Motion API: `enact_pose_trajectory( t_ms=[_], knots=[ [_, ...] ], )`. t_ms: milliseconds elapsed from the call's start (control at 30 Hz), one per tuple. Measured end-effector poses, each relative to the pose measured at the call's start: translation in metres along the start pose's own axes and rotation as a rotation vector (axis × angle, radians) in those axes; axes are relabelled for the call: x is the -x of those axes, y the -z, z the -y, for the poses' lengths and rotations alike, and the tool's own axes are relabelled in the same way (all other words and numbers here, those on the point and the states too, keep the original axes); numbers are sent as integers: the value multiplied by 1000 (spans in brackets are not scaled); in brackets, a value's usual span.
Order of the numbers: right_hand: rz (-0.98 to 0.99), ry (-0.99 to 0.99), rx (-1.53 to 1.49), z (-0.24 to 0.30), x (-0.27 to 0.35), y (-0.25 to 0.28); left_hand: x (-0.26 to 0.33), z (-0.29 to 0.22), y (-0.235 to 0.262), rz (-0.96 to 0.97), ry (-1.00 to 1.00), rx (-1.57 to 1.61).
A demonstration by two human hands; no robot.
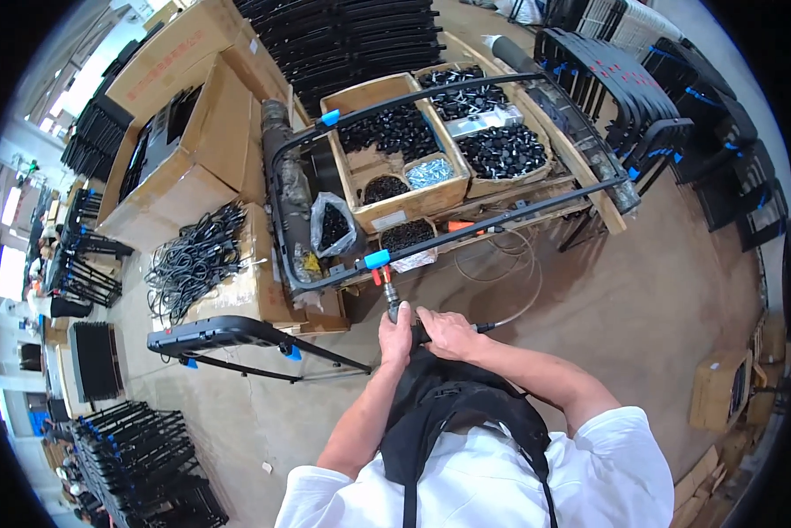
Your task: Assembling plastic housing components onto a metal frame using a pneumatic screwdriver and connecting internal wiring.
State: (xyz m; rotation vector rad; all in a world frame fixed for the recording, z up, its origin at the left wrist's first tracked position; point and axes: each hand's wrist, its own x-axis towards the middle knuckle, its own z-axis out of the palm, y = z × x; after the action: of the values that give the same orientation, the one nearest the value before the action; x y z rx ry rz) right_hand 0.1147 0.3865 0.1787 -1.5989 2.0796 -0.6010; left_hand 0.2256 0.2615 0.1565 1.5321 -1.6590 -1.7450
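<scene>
Both my hands are closed around an air-powered screwdriver [392,297] in front of my body. My left hand [396,336] wraps its front part, and my right hand [449,335] grips its rear beside the hose end. The tool's tip, with red parts [380,275] near it, reaches the near bar of a black tubular frame [518,214], just below a blue sleeve [377,259]. Whether the tip touches the bar I cannot tell. The frame lies across the workbench, around open boxes of fasteners.
A cardboard box of black plastic caps [385,217] and another of black knobs [549,169] stand on the bench. A bag of small black parts [334,231] lies left. Black cables [197,260] cover a carton. A thin hose [529,304] loops right. Black frames [611,75] stack behind.
</scene>
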Motion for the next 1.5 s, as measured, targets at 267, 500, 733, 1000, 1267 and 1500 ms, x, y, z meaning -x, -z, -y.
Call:
enact_pose_trajectory(
  t_ms=[267,500,733,1000,1267,1500],
  knots=[
    [53,-53,22,7,-6,17,-12,2,-2,-16,-6,-45],
    [33,-66,84,5,-12,23,-15,-5,-9,-48,-53,-108],
    [67,-99,74,12,-17,29,-23,-7,-7,-46,-12,-98],
    [23,-48,35,14,-20,11,-23,-3,-5,-6,-8,-60],
    [-41,-7,26,20,-9,9,-11,1,-3,26,8,0],
    [-14,-41,33,27,-5,12,-5,-1,4,95,51,27]
  ],
)
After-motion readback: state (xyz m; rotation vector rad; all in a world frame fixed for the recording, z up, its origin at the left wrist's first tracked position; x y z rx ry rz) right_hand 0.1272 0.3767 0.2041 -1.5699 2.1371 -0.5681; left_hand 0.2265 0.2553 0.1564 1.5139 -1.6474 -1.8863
